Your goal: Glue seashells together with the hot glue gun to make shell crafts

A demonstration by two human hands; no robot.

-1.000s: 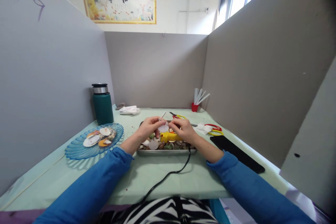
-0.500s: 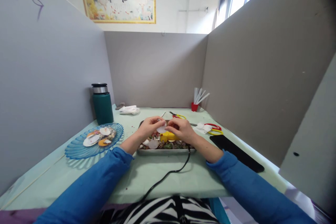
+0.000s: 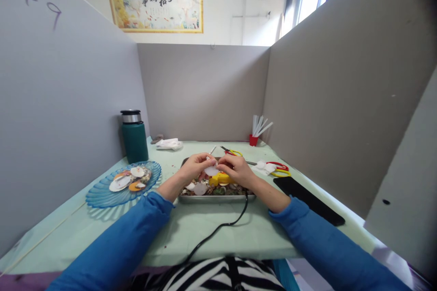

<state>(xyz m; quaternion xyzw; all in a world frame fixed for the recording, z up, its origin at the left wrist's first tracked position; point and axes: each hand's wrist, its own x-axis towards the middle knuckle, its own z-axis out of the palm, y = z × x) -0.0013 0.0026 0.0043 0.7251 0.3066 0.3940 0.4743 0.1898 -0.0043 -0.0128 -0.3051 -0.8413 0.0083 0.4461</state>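
Note:
My left hand [image 3: 194, 167] and my right hand [image 3: 235, 168] meet above a metal tray [image 3: 215, 198] full of small shells and stones. Both pinch a pale flat shell [image 3: 211, 171] held between their fingertips. Under my right hand, a yellow glue gun [image 3: 221, 178] lies on the tray's contents. Its black cord [image 3: 218, 229] trails off the tray toward me. More white shells [image 3: 199, 188] lie in the tray below my left hand.
A blue glass plate [image 3: 102, 195] with shells sits at left, behind it a green flask [image 3: 134, 136]. Scissors [image 3: 280, 169], a black phone [image 3: 309, 199], a red cup of sticks [image 3: 254, 139] and white tissue [image 3: 168, 143] lie around. Grey partitions enclose the table.
The hands stay together over the tray and turn the shell slightly. The view has shifted a little; nothing else moved.

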